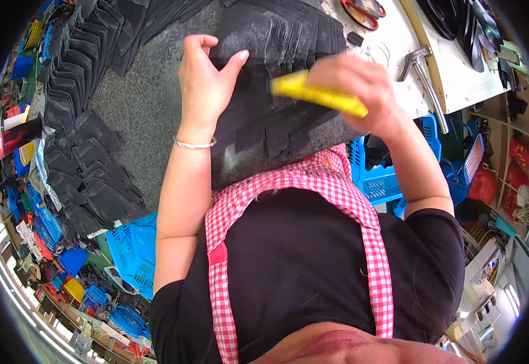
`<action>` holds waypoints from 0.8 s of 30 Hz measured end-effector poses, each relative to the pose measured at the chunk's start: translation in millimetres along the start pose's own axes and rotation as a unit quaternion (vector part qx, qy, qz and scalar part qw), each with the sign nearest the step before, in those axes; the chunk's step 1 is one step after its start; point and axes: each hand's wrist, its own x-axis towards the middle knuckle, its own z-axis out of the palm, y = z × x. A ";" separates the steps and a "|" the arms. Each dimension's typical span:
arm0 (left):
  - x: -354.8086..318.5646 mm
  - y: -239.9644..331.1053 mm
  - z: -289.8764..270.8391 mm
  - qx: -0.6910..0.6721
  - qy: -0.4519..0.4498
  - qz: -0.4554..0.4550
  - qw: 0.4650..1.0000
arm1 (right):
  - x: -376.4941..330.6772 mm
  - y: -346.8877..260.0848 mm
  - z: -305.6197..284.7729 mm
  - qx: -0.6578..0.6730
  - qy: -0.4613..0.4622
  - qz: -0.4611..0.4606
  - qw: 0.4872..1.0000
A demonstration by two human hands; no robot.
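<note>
My right hand (361, 88) is closed around a flat, yellow bar-shaped tool (319, 94); motion blurs it, so its exact kind does not show. It is held above overlapping black sheet pieces (270, 36), thin and flat with pale dusty smears, fanned out in rows. At the left edge of these pieces, my left hand (206, 79) has thumb and index finger spread apart, thumb tip against the black material. Its other fingers are mostly hidden. A dark grey speckled work surface (134, 103) lies under the pieces.
More black pieces (85, 67) lie in stacked rows at the left. On the white tabletop (392, 45) at the right are red-handled scissors (363, 13) and a hammer (425, 79). Blue plastic baskets (134, 252) stand beside me at left and right.
</note>
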 end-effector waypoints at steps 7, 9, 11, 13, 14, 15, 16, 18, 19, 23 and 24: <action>2.8 -1.7 -1.7 0.001 -0.039 -0.018 0.999 | 18.2 1.5 3.8 0.014 -0.051 0.240 0.969; 0.8 -1.8 -4.6 -0.008 -0.060 -0.039 0.997 | 36.3 24.9 16.1 -0.122 -0.017 0.329 0.936; 5.8 -5.9 -0.2 -0.011 -0.063 -0.029 0.998 | 46.6 67.3 28.6 -0.204 0.076 0.360 0.907; 9.6 -8.0 2.5 -0.010 -0.067 -0.032 0.997 | 51.1 79.7 21.7 -0.241 0.089 0.270 0.928; 10.1 -9.2 2.7 -0.009 -0.067 -0.038 0.997 | 48.6 76.0 17.9 -0.198 0.108 0.188 0.956; 9.2 -7.9 1.8 0.010 -0.055 -0.029 0.998 | 39.6 72.0 16.2 -0.160 0.062 0.109 0.979; 9.0 -8.4 3.4 0.008 -0.049 -0.019 0.999 | 31.5 63.9 16.4 -0.120 0.016 0.029 0.992; 7.7 -12.1 6.9 0.003 -0.032 -0.003 0.999 | 24.1 14.3 16.5 -0.070 -0.039 -0.016 0.997; 8.0 -7.8 2.8 -0.014 -0.039 -0.023 0.999 | 19.4 -5.0 13.6 -0.038 -0.104 -0.001 0.994; 4.4 -10.3 3.6 -0.061 -0.051 -0.078 0.994 | 8.7 -5.4 23.0 -0.027 -0.016 0.092 0.995; 5.3 -6.6 2.3 -0.061 -0.034 -0.074 0.995 | 5.1 -9.5 20.3 -0.050 -0.030 0.157 0.986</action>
